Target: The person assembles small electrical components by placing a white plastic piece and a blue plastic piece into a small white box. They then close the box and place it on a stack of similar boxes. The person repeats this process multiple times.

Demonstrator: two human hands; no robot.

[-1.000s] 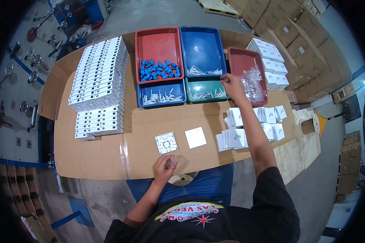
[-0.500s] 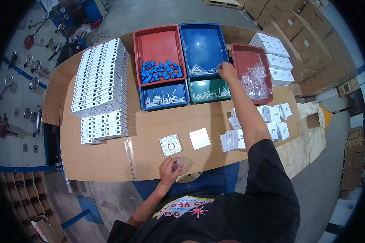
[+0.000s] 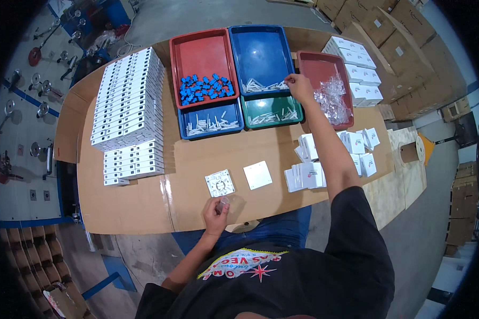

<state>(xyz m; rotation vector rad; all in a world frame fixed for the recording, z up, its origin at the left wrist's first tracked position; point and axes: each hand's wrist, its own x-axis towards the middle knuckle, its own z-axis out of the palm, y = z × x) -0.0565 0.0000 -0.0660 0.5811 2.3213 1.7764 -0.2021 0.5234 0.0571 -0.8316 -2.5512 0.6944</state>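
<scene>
My left hand (image 3: 215, 217) is closed on a small clear plastic bag (image 3: 233, 206), close to the front edge of the cardboard-covered table. Just beyond it lies a square white plate with an openwork centre (image 3: 220, 183). To that plate's right is a plain white square plate (image 3: 257, 175). My right arm stretches far forward, and my right hand (image 3: 300, 88) is at the near right corner of the large blue tray (image 3: 262, 50). Its fingertips pinch together beside thin white pieces (image 3: 256, 85); whatever they hold is too small to make out.
A red tray (image 3: 201, 50) holds blue plastic parts (image 3: 205, 88). Smaller blue (image 3: 184, 131) and green (image 3: 274, 123) trays contain white pieces. Clear bags (image 3: 332, 101) fill another red tray (image 3: 316, 64). White boxes (image 3: 125, 101) stack at left; white packets (image 3: 306, 176) lie right.
The whole view has shifted slightly. My left hand with the clear bag is a little closer to the openwork plate. My right hand stays at the large blue tray's corner, its fingertips now more visible.
</scene>
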